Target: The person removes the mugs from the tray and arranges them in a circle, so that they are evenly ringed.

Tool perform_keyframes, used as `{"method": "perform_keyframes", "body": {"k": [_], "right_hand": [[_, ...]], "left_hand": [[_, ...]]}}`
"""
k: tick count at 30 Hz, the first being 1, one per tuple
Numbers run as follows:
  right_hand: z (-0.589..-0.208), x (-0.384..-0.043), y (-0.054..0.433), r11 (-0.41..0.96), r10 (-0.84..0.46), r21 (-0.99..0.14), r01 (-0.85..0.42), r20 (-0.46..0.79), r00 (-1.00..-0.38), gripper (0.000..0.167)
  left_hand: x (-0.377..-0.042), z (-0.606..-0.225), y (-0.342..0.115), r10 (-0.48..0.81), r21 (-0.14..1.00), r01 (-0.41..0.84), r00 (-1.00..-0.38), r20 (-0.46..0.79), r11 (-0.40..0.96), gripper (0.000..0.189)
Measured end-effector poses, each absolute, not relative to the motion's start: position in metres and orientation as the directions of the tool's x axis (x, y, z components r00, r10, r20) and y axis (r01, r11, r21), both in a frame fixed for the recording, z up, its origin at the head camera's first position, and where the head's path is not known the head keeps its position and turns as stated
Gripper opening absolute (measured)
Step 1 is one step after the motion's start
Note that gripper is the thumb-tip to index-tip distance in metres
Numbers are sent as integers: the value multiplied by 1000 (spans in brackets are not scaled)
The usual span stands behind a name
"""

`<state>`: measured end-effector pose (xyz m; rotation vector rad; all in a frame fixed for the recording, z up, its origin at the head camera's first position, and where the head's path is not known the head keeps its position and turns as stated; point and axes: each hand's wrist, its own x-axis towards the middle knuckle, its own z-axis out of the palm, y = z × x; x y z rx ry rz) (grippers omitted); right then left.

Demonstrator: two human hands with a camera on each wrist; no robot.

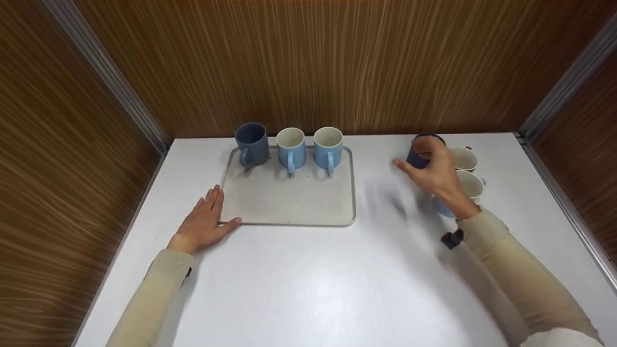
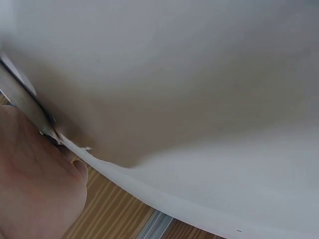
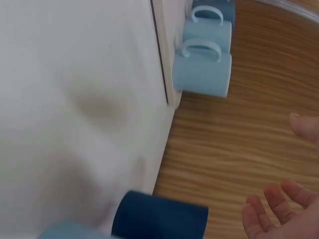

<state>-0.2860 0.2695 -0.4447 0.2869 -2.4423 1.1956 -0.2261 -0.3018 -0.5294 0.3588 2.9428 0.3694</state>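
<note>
My left hand [image 1: 203, 225] lies flat at the left front corner of the pale tray [image 1: 289, 202], fingers straight along its side and thumb at the front edge. Along the tray's back stand a grey-blue mug [image 1: 254, 146] and two light blue mugs [image 1: 297, 155] with white insides, handles toward me. On the right, my right hand [image 1: 437, 168] reaches over a navy mug [image 1: 415, 159], thumb and fingers spread and partly covering it. The right wrist view shows the fingers [image 3: 276, 201] loosely bent, apart from the navy mug [image 3: 159, 218].
Beside the right hand stand a light blue mug [image 1: 442, 207] with a white inside and, behind it, another white-lined mug [image 1: 465, 158] with a red detail. Wood-patterned walls [image 1: 308, 67] close off the white table [image 1: 299, 289] at the back and both sides.
</note>
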Motion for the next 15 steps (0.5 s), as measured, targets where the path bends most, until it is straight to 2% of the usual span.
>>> {"method": "perform_keyframes", "body": {"k": [6,15], "right_hand": [[-447,-305,231,623,-99,-718,-312,323,-941,60],[-459,-331,183,583,-156,-761,-283,237,-959,59]], "left_hand": [[-225,-531,-304,243,263,198,-958,-151,944,111],[-226,-530,-303,241,269,195,-959,-148,943,112]]}}
